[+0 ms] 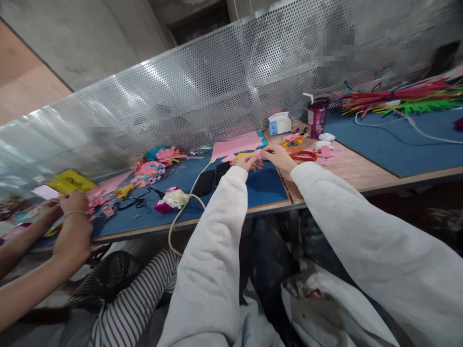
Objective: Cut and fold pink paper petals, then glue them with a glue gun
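Note:
My left hand (249,161) and my right hand (280,156) meet over the blue mat (267,188), both in white sleeves. Together they pinch a small pink paper piece (259,153) between their fingertips. Pink paper sheets (237,145) lie just behind the hands. Red scissors (303,155) rest on the wooden table (354,168) right of my right hand. A small paper flower (291,140) sits beyond them.
Two black phones (211,178) and a white cable (188,205) lie left of my hands. Finished paper flowers (154,166) sit further left. A co-worker's hands (61,205) work at far left. A tissue box (279,124), purple cup (317,115) and coloured sticks (401,96) stand by the perforated metal screen (217,86).

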`<state>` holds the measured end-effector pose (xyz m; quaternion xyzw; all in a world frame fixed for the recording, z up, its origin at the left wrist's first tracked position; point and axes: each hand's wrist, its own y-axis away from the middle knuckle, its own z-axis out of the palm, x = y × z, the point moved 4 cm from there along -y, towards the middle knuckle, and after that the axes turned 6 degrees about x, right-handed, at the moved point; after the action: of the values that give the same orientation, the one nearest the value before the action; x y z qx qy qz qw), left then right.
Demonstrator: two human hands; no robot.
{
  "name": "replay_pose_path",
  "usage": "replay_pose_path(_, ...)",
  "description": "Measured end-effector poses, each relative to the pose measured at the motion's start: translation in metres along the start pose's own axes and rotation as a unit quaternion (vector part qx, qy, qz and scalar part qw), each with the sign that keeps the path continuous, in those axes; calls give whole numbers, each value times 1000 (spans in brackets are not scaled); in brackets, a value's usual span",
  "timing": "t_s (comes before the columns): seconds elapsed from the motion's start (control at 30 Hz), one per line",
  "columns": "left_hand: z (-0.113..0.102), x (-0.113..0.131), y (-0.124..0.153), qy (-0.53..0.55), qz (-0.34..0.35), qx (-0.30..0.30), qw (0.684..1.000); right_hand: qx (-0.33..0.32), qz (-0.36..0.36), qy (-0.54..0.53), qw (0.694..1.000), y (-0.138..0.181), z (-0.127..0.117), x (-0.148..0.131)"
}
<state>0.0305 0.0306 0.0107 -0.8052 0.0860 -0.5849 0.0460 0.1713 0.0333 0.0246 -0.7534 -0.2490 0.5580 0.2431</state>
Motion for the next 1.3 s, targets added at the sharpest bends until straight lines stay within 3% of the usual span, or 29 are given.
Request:
replay_pose_path(0.17, 0, 2, 2, -25, -4, 11, 1000, 5, 68, -65, 996, 1, -4, -3)
replay_pose_path(0.37, 2, 4, 7, -48, -5, -8, 999, -2, 83, -74, 994, 1, -2, -2)
replay_pose_path(0.87, 0, -1, 4, -44, 36, -59, 997, -10, -3, 21, 1000, -2, 1, 8)
replay_pose_path(1.03, -1, -1, 3, -48, 21, -57, 997, -12, -44, 51, 998, -3, 1, 8)
replay_pose_path(1.3, -5, -1, 2, -44, 18, -39, 998, -20, -45, 72, 996, -3, 0, 5)
